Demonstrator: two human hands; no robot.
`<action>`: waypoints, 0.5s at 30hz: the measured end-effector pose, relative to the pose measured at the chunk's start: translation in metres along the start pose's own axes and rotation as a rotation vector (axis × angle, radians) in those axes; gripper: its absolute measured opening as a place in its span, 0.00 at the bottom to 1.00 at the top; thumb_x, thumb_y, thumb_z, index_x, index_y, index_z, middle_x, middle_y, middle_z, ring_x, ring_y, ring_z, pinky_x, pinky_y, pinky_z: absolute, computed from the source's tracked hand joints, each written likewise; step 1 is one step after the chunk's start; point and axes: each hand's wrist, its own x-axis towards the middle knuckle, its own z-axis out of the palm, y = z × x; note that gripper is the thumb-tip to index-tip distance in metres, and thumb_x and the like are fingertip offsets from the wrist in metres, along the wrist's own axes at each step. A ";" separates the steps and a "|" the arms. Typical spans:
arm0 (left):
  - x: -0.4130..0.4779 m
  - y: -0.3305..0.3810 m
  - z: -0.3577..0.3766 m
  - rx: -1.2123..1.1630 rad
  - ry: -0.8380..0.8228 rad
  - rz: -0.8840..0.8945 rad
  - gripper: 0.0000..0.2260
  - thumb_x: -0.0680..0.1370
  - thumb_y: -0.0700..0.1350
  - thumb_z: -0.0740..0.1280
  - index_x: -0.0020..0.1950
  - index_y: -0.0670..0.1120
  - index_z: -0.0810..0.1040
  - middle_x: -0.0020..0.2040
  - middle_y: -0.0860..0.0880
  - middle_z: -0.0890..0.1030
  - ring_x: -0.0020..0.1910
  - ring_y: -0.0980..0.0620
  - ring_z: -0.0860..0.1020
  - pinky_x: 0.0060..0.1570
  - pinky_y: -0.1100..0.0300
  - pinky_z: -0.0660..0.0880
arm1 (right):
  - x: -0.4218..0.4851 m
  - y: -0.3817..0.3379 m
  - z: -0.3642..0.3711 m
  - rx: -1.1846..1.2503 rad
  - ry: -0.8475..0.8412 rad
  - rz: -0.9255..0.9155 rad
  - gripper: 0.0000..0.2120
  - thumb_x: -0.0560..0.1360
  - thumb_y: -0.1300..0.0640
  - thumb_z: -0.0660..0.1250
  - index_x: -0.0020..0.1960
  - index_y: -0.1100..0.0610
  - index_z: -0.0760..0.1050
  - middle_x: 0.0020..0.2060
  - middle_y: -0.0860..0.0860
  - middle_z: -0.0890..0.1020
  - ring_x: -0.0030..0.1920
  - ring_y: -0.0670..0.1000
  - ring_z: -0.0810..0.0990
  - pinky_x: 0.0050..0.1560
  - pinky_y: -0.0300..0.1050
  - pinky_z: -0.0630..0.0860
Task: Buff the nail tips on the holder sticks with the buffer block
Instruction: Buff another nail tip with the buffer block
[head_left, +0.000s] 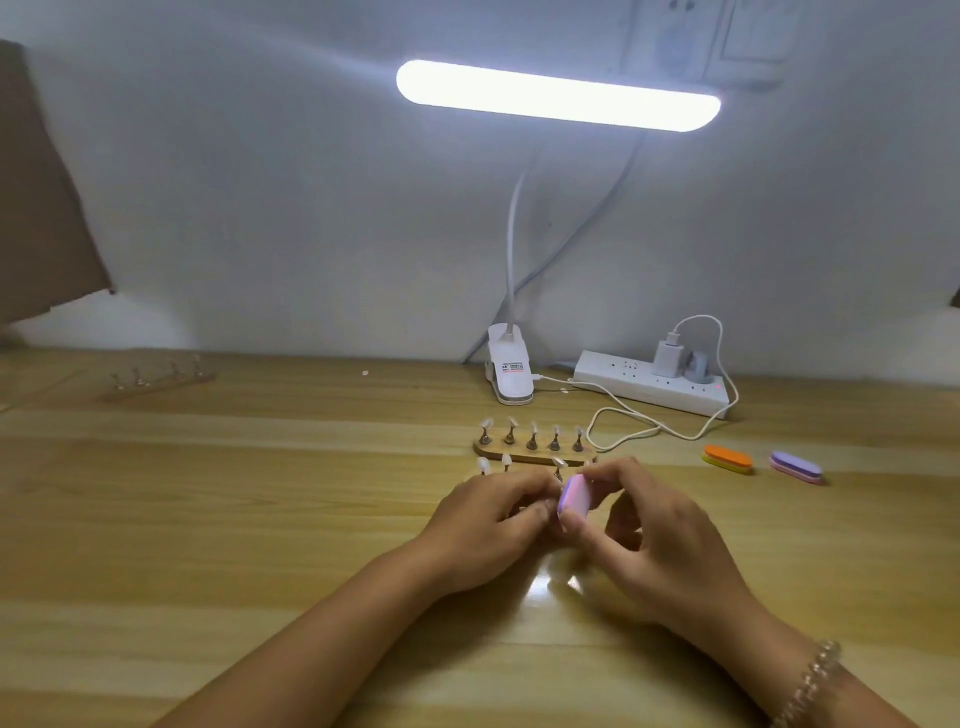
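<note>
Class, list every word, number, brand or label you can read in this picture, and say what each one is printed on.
On the lamp clip sticker: dark and red print, too blurred to read.
On the power strip: small marks by the sockets, too small to read.
No other text shows; nothing here can be quoted.

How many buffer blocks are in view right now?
3: a pink block pinched in the right hand, an orange block and a purple block on the table further right.
</note>
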 end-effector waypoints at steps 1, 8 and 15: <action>0.000 0.000 0.000 0.005 0.000 0.000 0.07 0.81 0.47 0.62 0.50 0.53 0.80 0.45 0.57 0.82 0.49 0.54 0.79 0.54 0.48 0.75 | 0.002 0.002 0.000 -0.005 0.013 0.021 0.12 0.71 0.44 0.71 0.51 0.45 0.74 0.43 0.39 0.80 0.35 0.45 0.78 0.39 0.51 0.77; -0.001 0.001 0.000 0.067 -0.010 -0.006 0.07 0.80 0.49 0.59 0.50 0.56 0.77 0.43 0.61 0.78 0.46 0.56 0.75 0.53 0.50 0.75 | 0.000 0.002 0.000 -0.070 0.011 -0.031 0.14 0.70 0.38 0.70 0.50 0.45 0.76 0.41 0.38 0.79 0.38 0.44 0.76 0.38 0.45 0.74; 0.000 -0.001 0.002 0.098 -0.003 -0.001 0.08 0.80 0.48 0.59 0.44 0.60 0.72 0.38 0.66 0.75 0.40 0.63 0.72 0.47 0.54 0.71 | -0.001 0.004 0.002 -0.152 0.022 -0.076 0.15 0.69 0.36 0.67 0.46 0.46 0.74 0.40 0.39 0.77 0.40 0.39 0.72 0.36 0.38 0.70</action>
